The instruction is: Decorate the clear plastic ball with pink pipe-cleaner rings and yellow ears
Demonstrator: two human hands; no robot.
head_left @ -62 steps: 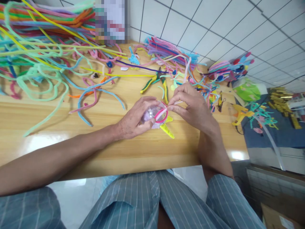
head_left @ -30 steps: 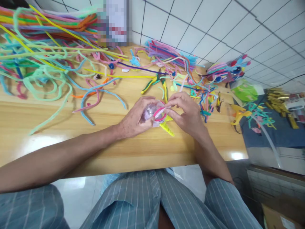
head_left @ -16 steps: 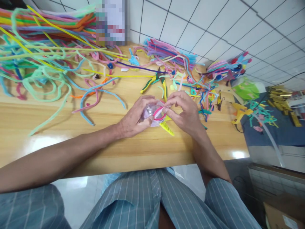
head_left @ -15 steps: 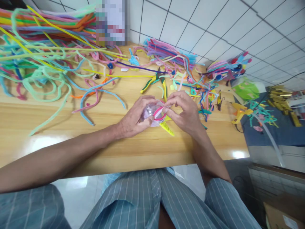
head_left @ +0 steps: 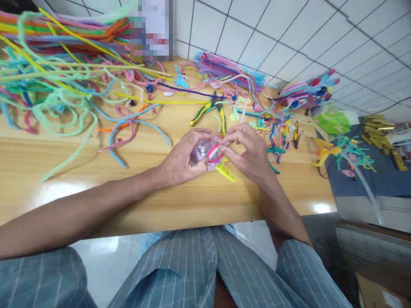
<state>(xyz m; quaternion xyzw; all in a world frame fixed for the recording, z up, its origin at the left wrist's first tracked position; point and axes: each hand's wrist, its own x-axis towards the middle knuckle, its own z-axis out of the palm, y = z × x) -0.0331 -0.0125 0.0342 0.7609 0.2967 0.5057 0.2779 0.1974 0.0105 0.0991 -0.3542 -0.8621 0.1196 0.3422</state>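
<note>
My left hand [head_left: 183, 160] is wrapped round a small clear plastic ball [head_left: 201, 152] with a purple tint, held just above the wooden table [head_left: 96, 171]. A pink pipe cleaner [head_left: 214, 149] loops round the ball. My right hand [head_left: 248, 152] pinches the end of that pink pipe cleaner at the ball's right side, fingers pressed together. A yellow pipe cleaner piece [head_left: 226, 172] sticks out below the ball, between my two hands.
Yellow-green pliers [head_left: 208, 110] lie just behind my hands. Heaps of coloured pipe cleaners [head_left: 58, 85] cover the table's far left and back. A yellow glue gun [head_left: 323, 150] and small cutters [head_left: 296, 133] lie at the right, by finished craft pieces [head_left: 305, 94].
My right hand has drawn in closer to the ball since two seconds ago and its fingers have shifted along the pink pipe cleaner. The left hand keeps its hold.
</note>
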